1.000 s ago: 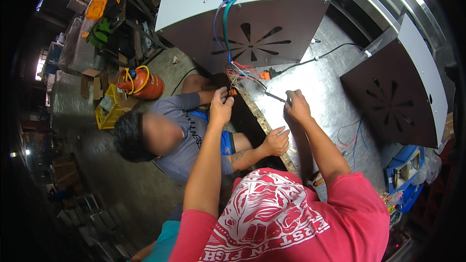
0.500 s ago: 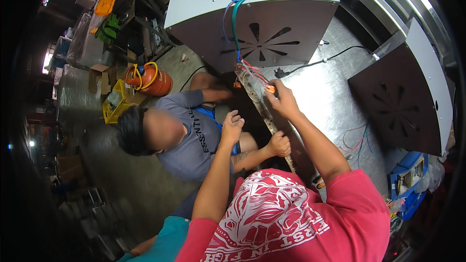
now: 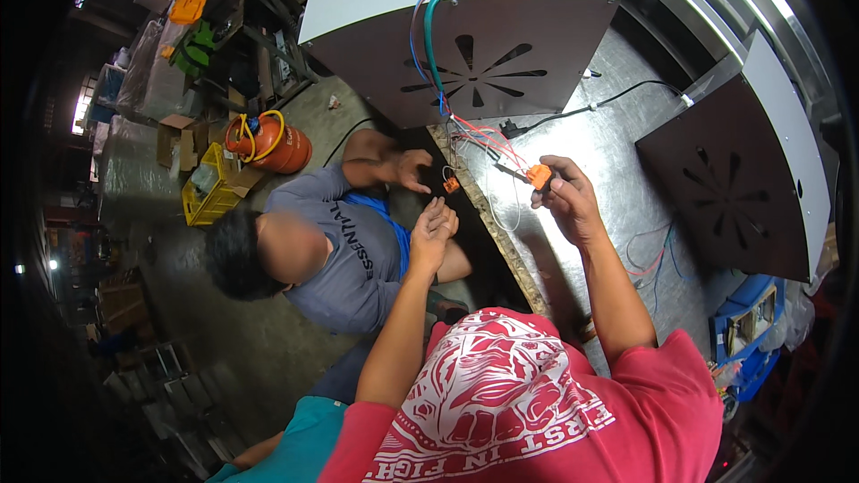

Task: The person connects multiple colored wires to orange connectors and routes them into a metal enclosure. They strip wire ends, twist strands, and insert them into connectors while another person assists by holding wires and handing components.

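As my R hand [image 3: 575, 201] pinches the connector [image 3: 539, 176] over the bench [image 3: 617, 139], it's prob. light, stiff, best held by its body (wires [image 3: 490, 136] look bendy); L hand [image 3: 434, 227] half-curled, can't tell if empty

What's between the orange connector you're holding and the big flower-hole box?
Red wires, a black plug and metal tabletop lie between them, in the head view.

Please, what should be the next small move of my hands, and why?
Probably bring your left hand to steady the orange wire connector, because your right hand holds it alone, with thin red wires running to it, and the left appears empty.
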A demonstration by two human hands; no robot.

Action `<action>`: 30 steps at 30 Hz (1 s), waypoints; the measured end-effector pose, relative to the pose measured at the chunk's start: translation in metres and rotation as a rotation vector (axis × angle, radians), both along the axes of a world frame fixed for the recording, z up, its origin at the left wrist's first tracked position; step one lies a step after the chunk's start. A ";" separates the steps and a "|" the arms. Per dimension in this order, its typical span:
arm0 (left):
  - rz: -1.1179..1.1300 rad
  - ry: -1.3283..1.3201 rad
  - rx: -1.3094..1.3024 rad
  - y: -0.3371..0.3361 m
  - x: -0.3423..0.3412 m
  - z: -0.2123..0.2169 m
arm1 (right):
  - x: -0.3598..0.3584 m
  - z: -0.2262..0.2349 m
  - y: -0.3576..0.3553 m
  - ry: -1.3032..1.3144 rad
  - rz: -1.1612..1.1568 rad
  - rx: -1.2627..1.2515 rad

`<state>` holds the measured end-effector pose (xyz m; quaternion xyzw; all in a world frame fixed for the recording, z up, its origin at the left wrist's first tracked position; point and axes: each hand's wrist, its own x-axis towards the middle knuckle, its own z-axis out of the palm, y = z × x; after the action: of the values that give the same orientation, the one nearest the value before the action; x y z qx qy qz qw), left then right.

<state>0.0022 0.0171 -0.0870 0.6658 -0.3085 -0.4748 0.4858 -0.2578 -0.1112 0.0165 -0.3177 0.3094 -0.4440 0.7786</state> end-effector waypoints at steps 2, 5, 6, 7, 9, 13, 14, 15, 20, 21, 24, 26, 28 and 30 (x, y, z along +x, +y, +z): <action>0.024 0.008 -0.064 0.010 -0.003 0.004 | -0.007 0.004 0.001 -0.078 0.084 0.034; 0.067 0.121 0.107 0.031 -0.010 0.014 | -0.007 0.004 -0.002 -0.179 0.169 0.078; 0.051 0.136 0.100 0.037 -0.013 0.017 | -0.007 0.003 -0.004 -0.229 0.186 0.085; 0.043 0.159 0.130 0.042 -0.016 0.020 | -0.006 0.002 -0.006 -0.244 0.185 0.103; 0.029 0.169 0.163 0.050 -0.023 0.028 | -0.002 -0.002 -0.003 -0.276 0.186 0.141; -0.017 0.099 0.051 0.046 -0.043 0.049 | 0.005 -0.011 -0.001 -0.424 0.228 0.190; -0.069 0.086 0.024 0.044 -0.046 0.057 | 0.006 -0.013 -0.001 -0.435 0.228 0.197; -0.120 0.066 0.045 0.042 -0.050 0.065 | 0.006 -0.015 -0.001 -0.448 0.230 0.199; -0.295 0.010 -0.002 0.036 -0.074 0.102 | -0.002 -0.018 -0.003 -0.451 0.166 0.193; -0.321 -0.006 -0.006 0.033 -0.079 0.105 | -0.006 -0.018 -0.006 -0.451 0.150 0.180; -0.395 -0.011 0.040 0.028 -0.085 0.107 | -0.019 -0.015 -0.015 -0.395 0.107 0.144; -0.419 -0.045 0.024 0.027 -0.086 0.106 | -0.027 -0.012 -0.020 -0.388 0.077 0.122; -0.419 -0.038 0.018 0.027 -0.087 0.104 | -0.036 -0.009 -0.025 -0.360 0.027 0.108; -0.419 -0.059 0.040 0.025 -0.086 0.104 | -0.044 -0.007 -0.029 -0.369 0.008 0.109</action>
<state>-0.0840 0.0422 0.0167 0.6104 -0.4446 -0.5518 0.3540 -0.3014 -0.1406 0.0098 -0.1893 0.1837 -0.4741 0.8400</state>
